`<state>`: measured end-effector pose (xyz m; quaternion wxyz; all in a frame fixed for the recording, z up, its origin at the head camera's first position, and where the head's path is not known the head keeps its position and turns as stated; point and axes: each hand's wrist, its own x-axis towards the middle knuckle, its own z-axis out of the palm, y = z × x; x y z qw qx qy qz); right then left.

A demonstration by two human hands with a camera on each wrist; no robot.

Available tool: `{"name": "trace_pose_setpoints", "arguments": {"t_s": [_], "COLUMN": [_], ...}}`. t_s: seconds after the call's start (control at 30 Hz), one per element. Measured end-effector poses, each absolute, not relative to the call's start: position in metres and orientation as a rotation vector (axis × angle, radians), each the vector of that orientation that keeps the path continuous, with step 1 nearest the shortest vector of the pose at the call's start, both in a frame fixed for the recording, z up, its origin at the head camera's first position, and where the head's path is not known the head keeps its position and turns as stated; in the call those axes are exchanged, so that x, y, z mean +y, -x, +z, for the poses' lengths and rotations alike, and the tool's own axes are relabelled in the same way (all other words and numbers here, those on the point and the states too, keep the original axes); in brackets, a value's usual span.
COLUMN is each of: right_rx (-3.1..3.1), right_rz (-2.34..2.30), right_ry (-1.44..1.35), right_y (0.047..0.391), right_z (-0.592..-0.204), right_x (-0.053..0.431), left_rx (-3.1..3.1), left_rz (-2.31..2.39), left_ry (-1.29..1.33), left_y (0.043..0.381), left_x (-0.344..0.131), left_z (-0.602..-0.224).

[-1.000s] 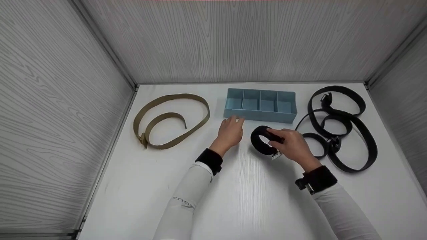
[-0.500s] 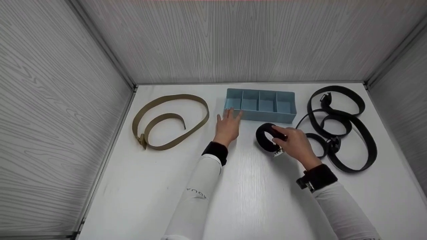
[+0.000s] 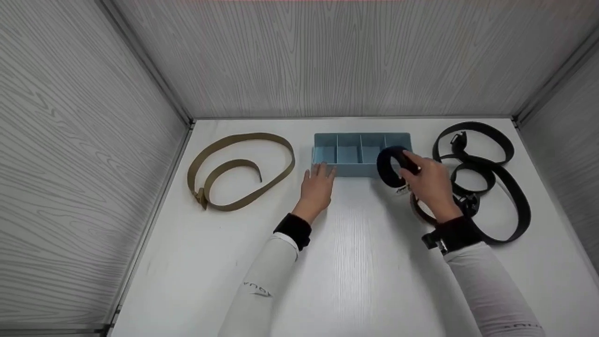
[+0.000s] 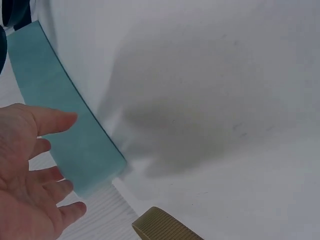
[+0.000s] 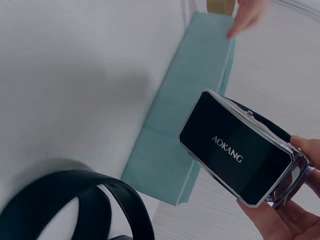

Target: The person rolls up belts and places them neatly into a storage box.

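Observation:
A rolled-up black belt (image 3: 389, 174) is pinched between the thumb and fingers of my right hand (image 3: 431, 185), overlapping the front right of a blue box in the head view. Its shiny rectangular buckle (image 5: 237, 150), lettered AOKANG, faces the right wrist camera. My left hand (image 3: 317, 189) has its fingers extended, fingertips right at the front left rim of the blue box (image 3: 356, 170). This box has several compartments in a row. In the left wrist view the left hand (image 4: 35, 170) spreads over the box's front wall (image 4: 75, 135).
A tan webbing belt (image 3: 241, 203) lies in loose loops at the left of the white table (image 3: 355, 281). More black belts (image 3: 517, 206) lie coiled at the right, partly behind the right hand. Wood-grain panels (image 3: 299, 61) wall in the back and sides.
The box has shifted slightly toward me and squared up. My right hand has carried the rolled belt up and right, to the box's front. The left hand reached over the rim, then drew back.

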<state>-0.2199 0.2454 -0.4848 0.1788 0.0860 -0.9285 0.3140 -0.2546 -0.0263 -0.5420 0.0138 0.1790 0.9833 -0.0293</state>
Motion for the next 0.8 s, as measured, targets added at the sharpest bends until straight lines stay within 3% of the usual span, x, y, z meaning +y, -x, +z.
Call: {"name": "trace_pose_setpoints", "arguments": {"t_s": [0.4, 0.8], "right_rx": [-2.48, -2.494], "right_rz": [0.851, 0.746], "right_ry": [-0.062, 0.037], "right_y": [0.248, 0.264], "right_z": [-0.47, -0.504], "right_x": [0.237, 0.219], "left_rx": [3.01, 3.004], "left_rz": [0.097, 0.108], "left_ry": [-0.532, -0.528], "left_y": [0.212, 0.202], "left_x": [-0.056, -0.063], "left_z": [-0.545, -0.54]}}
